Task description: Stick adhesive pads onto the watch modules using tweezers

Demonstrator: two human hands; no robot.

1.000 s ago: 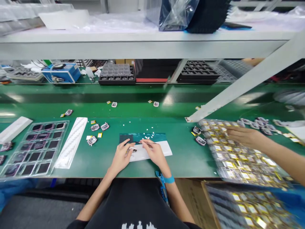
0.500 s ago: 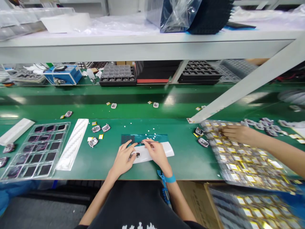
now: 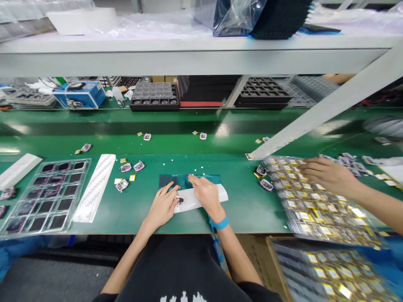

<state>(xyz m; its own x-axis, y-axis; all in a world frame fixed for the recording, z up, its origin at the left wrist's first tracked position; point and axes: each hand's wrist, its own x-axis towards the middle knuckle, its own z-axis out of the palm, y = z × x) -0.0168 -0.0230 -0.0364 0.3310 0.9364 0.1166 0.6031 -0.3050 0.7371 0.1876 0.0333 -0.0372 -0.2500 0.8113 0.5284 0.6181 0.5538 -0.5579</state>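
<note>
My left hand [image 3: 163, 205] rests on a white strip [image 3: 192, 199], thumb and fingers around a small device casing [image 3: 180, 201] with dark inner parts; the fingers partly hide it. My right hand [image 3: 206, 195] is over the strip's right half, fingers bent together and pointing left. Its fingertips reach above a teal film sheet [image 3: 214, 179]; what they pinch, if anything, is hidden. Dark small pieces [image 3: 166, 180] sit on the film's left end. White scraps [image 3: 202, 167] are scattered just behind the film.
Left lie several casings [image 3: 122, 185], a printed paper strip [image 3: 96, 188] and a clear tray of dark screens [image 3: 56, 197]. On the right, a co-worker's hand [image 3: 330, 174] is over a tray of yellow-edged parts [image 3: 310, 205]. A slanted white post [image 3: 299, 115] and shelf [image 3: 189, 63] stand ahead.
My right hand has turned, its fingertips lifting slightly toward the film's back edge; the thin dark tool seen at its fingers before is no longer visible. My left hand stays on the casing.
</note>
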